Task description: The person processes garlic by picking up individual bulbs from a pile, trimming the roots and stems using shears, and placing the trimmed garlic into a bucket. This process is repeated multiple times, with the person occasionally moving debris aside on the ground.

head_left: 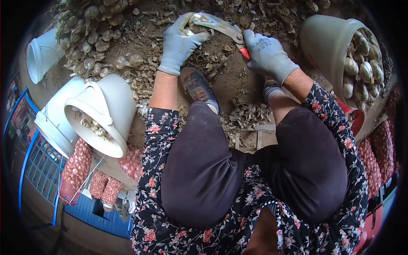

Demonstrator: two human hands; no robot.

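My left hand (179, 41), in a grey-blue work glove, is closed around a garlic bulb (196, 28). The fingers curl over its far side and the thumb lies along the near side. My right hand (265, 52), gloved alike, grips the red handle of a pair of pruning shears (227, 29). The blades reach left and lie against the bulb; whether they are fully closed I cannot make out. Dry garlic trimmings (212, 59) cover the dirt below both hands.
A heap of untrimmed garlic (91, 34) lies at upper left. A tipped white bucket (104, 100) with some bulbs stands left, and a bucket full of garlic (335, 46) at right. Red mesh sacks (76, 165) stand behind. My shoe (198, 87) rests among scraps.
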